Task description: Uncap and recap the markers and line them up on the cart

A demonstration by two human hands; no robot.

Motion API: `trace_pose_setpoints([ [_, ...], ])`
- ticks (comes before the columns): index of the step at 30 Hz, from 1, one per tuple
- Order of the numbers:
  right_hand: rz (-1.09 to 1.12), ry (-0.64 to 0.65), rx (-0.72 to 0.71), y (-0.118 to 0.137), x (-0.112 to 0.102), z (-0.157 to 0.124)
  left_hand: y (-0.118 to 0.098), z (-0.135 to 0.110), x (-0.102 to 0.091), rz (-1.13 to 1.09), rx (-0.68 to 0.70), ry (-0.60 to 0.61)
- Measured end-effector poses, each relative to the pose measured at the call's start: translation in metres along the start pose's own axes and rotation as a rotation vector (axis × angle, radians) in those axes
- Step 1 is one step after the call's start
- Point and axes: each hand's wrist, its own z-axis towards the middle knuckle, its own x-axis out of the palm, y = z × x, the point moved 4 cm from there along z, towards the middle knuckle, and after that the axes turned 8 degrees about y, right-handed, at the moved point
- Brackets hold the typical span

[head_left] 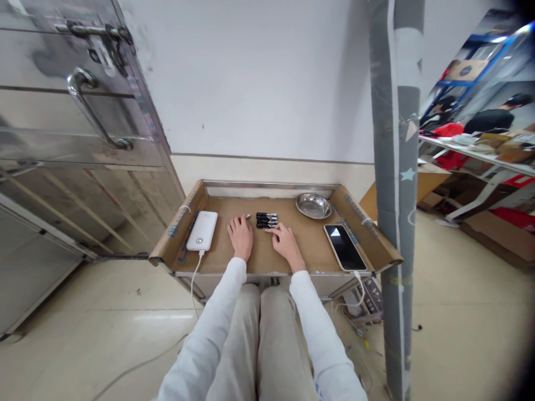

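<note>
Touching black pens (266, 220) at frame centre, right hand (285, 243) open; left hand (240, 236) flat, empty; best nudged lightly, keeping pens parallel.

Counter (261, 255) was hemmed by raised cardboard flaps (178, 228) at both sides, power bank (202, 230) took the left, phone (345, 247) lay along the right, steel bowl (313, 205) sat back right, markers (266, 220) lay mid-back, open gap ran between markers and bowl, grey pillar (395, 167) stood just beside the right edge.
</note>
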Motion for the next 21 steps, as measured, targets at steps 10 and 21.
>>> trace_pose_setpoints([
  [10,0.128,-0.19,0.044,0.0,-0.008,-0.005,-0.013,-0.007,-0.007,-0.328,0.361,0.113],
  [21,0.25,-0.117,-0.011,-0.001,-0.004,-0.006,-0.023,-0.011,-0.014,-0.56,0.528,0.112],
])
